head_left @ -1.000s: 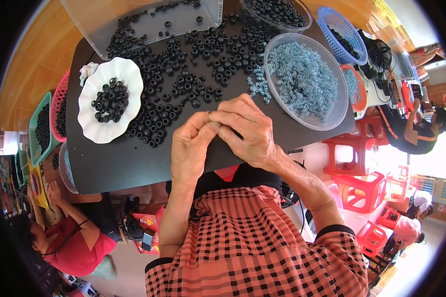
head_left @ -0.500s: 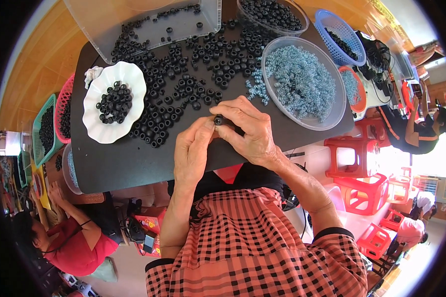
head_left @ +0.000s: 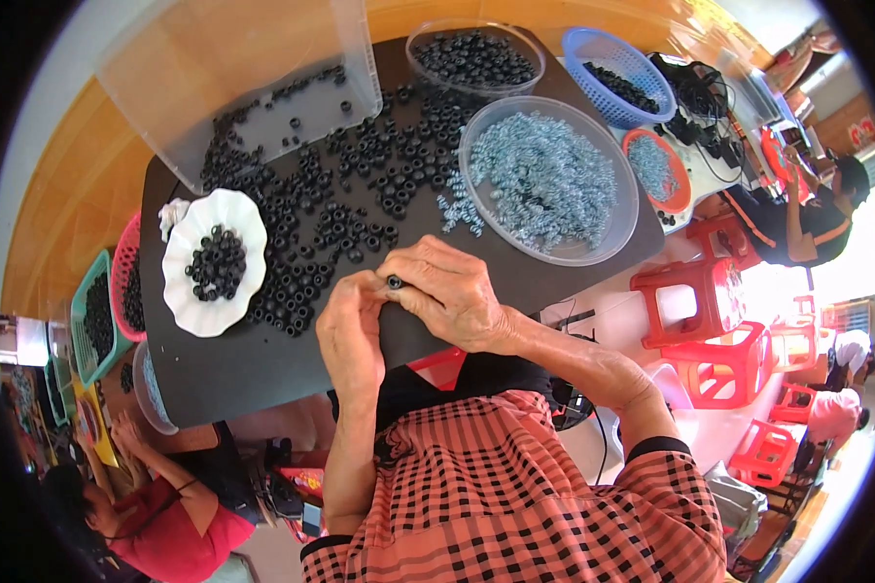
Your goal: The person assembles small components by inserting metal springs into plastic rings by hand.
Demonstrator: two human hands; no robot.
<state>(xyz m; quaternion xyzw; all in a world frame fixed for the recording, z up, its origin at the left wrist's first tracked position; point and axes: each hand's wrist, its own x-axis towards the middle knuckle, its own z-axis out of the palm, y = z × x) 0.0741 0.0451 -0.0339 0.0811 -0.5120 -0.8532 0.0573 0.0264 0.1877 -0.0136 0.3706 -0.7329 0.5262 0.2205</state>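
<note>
Close above the near edge of the dark table point(head_left: 228, 379), my left hand point(head_left: 352, 325) and my right hand point(head_left: 444, 294) meet with fingertips pressed together. Between them they pinch a small black hollow plastic part point(head_left: 394, 283), its round opening facing up. Beyond my fingers lie many loose black parts of a like kind point(head_left: 350, 228). A white scalloped plate point(head_left: 179, 277) to the left holds a pile of black parts point(head_left: 216, 263). At the right, a clear round tub point(head_left: 636, 209) is full of small bluish coil springs point(head_left: 544, 175), some spilled beside it. My fingers hide whatever is inside the part.
A clear bin point(head_left: 233, 68) lies tipped at the far left, black parts at its mouth. Behind the springs stand a clear bowl point(head_left: 410, 68) and a blue basket point(head_left: 651, 115). Co-workers sit left point(head_left: 180, 515) and right point(head_left: 819, 219); red stools point(head_left: 685, 301) stand at the right.
The whole view has shifted, so the table and tubs sit differently in the picture. Both hands still pinch the black part, with the right fingers now lying more over the left fingertips.
</note>
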